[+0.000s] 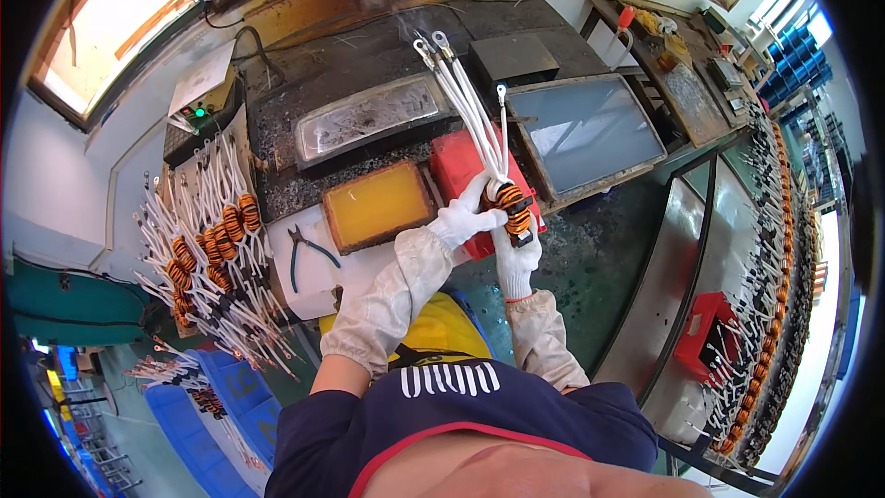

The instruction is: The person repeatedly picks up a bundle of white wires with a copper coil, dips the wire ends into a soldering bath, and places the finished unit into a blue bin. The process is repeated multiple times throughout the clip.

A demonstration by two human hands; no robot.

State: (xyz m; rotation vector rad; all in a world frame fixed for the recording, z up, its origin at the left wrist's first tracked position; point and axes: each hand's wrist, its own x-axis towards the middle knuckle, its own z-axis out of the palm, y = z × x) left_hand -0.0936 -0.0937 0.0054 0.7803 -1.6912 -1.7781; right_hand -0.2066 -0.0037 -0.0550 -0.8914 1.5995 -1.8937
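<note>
A ring-shaped coil [508, 195], wound in orange and black, is held in front of me in both hands. Its white leads [472, 115] point up and away over the bench and end in metal ring terminals [441, 40]. One lead stands a little apart to the right. My left hand [466, 214], in a white glove, grips the coil and the lead bases from the left. Closed round its lower right side is my gloved right hand [518, 256], its fingers partly hidden. Beneath the leads sits a red bin [452, 155]. Thin smoke hangs near the terminals.
A metal-filled rectangular pot [369, 120], a yellow-filled tray [376, 205] and a wide tray of greyish liquid [590, 129] surround the hands. Pliers [296, 258] lie left, beside piled coils [221, 242]. More coils [770, 341] and a red box [701, 330] line the right.
</note>
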